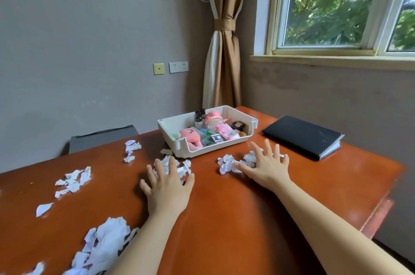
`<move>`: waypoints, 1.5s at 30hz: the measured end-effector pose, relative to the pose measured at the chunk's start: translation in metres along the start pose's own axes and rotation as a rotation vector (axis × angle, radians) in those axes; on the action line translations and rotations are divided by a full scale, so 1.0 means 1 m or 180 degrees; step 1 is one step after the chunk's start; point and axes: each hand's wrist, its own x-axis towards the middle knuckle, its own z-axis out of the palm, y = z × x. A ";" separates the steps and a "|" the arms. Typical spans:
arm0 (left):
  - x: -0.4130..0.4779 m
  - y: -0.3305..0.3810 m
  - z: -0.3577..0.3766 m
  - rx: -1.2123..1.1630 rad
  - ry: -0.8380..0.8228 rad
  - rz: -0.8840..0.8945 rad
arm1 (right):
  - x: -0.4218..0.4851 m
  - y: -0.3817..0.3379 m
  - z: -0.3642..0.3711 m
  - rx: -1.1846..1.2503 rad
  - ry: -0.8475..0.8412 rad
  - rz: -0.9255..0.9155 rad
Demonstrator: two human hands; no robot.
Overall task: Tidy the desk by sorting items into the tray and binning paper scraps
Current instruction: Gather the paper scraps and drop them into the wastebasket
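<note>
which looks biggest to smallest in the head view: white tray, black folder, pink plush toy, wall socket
1. white tray
2. black folder, close to the tray
3. pink plush toy
4. wall socket, about the toy's size but farther away, so unsure

- Grey walls (78, 38) meet in the far corner.
- Brown curtain (222, 61) hangs there, tied at the middle.
- Window (332, 47) on the right, daylight coming in, green trees (318, 12) outside.
- Sockets (178, 67) on the left wall.
- Glossy reddish desk (224, 218) below.
</note>
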 end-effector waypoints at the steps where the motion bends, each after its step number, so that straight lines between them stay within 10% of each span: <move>1: 0.003 -0.001 0.001 -0.0017 -0.0010 -0.0016 | 0.003 0.000 0.000 -0.0008 -0.0059 -0.0011; 20: 0.001 -0.003 0.004 -0.0396 0.0141 0.0621 | -0.031 -0.058 0.012 0.0474 -0.0445 -0.1927; 45: -0.004 -0.003 0.000 -0.0187 0.0434 0.0539 | -0.036 -0.066 0.012 0.0813 0.0227 -0.1582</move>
